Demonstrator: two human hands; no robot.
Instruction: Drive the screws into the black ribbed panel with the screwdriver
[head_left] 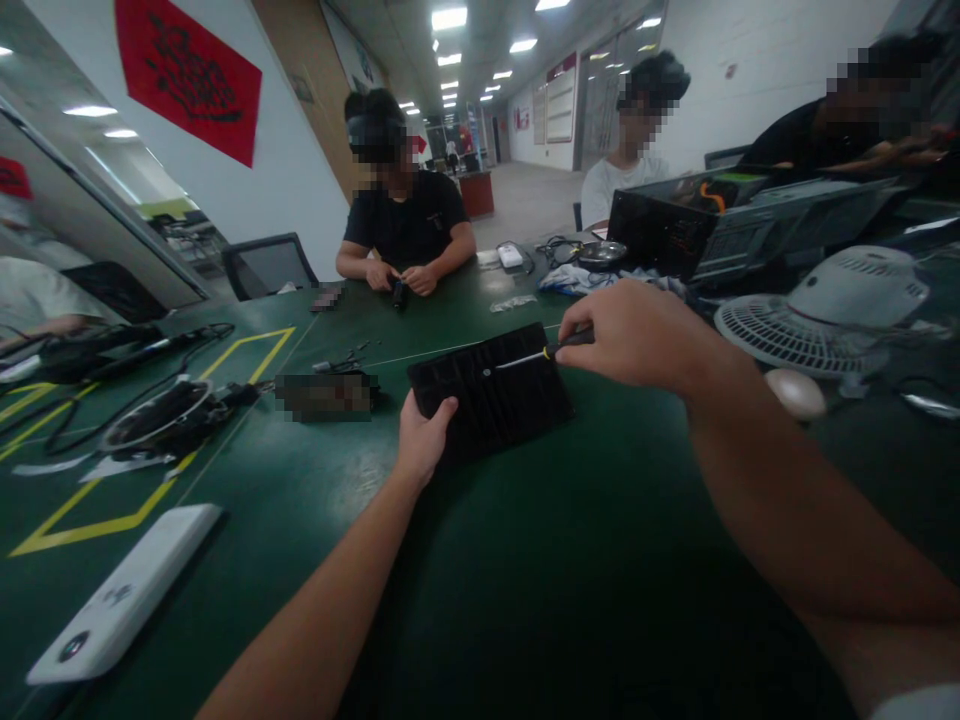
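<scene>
A flat black plastic panel (525,405) with raised ribs is tilted up above the green table. My left hand (426,432) grips its left edge, with the thumb on the near face. In my right hand (630,335) is a screwdriver (556,350) with a black and yellow handle, closed between the fingers. Its thin metal shaft points left across the panel. The tip lies close to a small round silver spot (487,372), perhaps a screw; whether they touch I cannot tell.
A long white device (127,595) lies at the near left. Cables and a black ringed part (169,415) are behind it. To the right are a white fan (832,300) and an opened computer case (720,230). Across the table (525,580) a person (409,215) handles a small black object.
</scene>
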